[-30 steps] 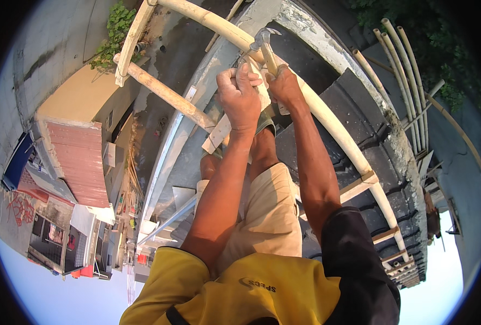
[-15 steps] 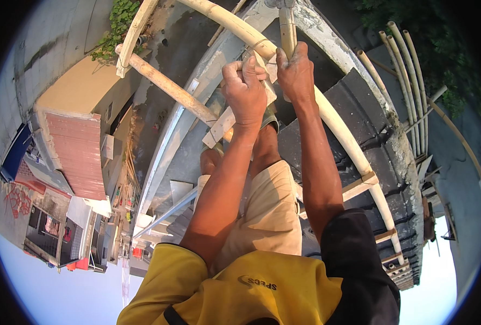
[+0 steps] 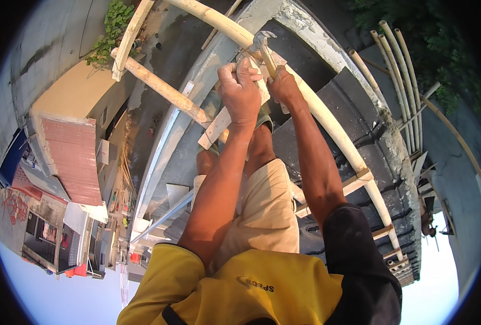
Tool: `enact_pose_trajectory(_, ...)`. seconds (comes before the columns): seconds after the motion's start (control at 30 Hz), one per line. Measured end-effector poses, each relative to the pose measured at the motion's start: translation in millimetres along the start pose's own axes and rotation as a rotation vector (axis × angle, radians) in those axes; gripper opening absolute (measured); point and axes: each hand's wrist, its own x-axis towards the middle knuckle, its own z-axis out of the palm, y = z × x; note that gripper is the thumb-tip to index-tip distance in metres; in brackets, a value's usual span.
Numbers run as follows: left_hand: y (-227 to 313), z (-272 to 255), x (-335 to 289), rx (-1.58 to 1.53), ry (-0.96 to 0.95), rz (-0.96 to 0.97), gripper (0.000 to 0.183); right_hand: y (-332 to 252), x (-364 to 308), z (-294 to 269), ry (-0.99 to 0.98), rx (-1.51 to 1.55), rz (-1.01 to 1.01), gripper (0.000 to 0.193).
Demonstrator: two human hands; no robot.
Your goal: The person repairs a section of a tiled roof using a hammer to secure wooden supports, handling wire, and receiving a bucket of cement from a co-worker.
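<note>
Gripping a hammer [image 3: 269, 60] beside a curved bamboo pole [image 3: 328, 116]

Nearest are tan shorts [image 3: 270, 214]. Beyond, a wooden strip [image 3: 215, 129] slants just before the left hand [image 3: 239, 96], whose fingers curl in, thumb against forefinger; what they pinch, I cannot tell. The right hand [image 3: 285, 88] wraps tightly around the hammer's handle. Farther, the hammer's head overlaps the pole in view; contact is unclear. Far right, slim poles [image 3: 401, 81] lean together.

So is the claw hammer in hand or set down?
In hand: the right hand is closed around the handle of the claw hammer, whose metal head sticks out past it.
</note>
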Motion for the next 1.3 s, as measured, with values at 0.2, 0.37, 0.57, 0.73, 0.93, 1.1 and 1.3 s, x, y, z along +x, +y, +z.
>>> enact_pose_trajectory(0.2,3.1,-3.7,-2.9,0.024,0.011,0.018,0.026,-43.4,-28.8,-26.1,0.234,0.127,-0.128,0.033)
enact_pose_trajectory(0.37,1.4,-2.9,0.3,0.028,-0.004,-0.013,0.026,-26.4,2.4,-19.2,-0.064,-0.028,0.018,0.033)
enact_pose_trajectory(0.57,4.6,-5.6,-5.9,-0.006,-0.008,-0.011,0.026,-29.1,-26.0,-7.9,0.280,-0.078,-0.188,0.035)
enact_pose_trajectory(0.73,2.0,-2.7,1.7,0.030,-0.037,-0.012,0.027,-24.7,-5.6,-29.4,-0.050,-0.010,0.005,0.031)
enact_pose_trajectory(0.93,-3.9,-16.8,2.4,0.309,-0.190,0.203,0.040,20.5,-72.3,-46.6,0.243,0.361,0.065,0.033)
enact_pose_trajectory(1.1,18.0,-27.0,4.9,0.780,-0.306,0.618,0.072,127.7,-70.3,-20.7,0.519,0.346,0.005,0.031)
enact_pose_trajectory(1.3,9.9,-20.7,6.3,0.815,-0.470,0.478,0.043,163.3,-48.7,-11.2,0.610,0.458,-0.014,0.032)
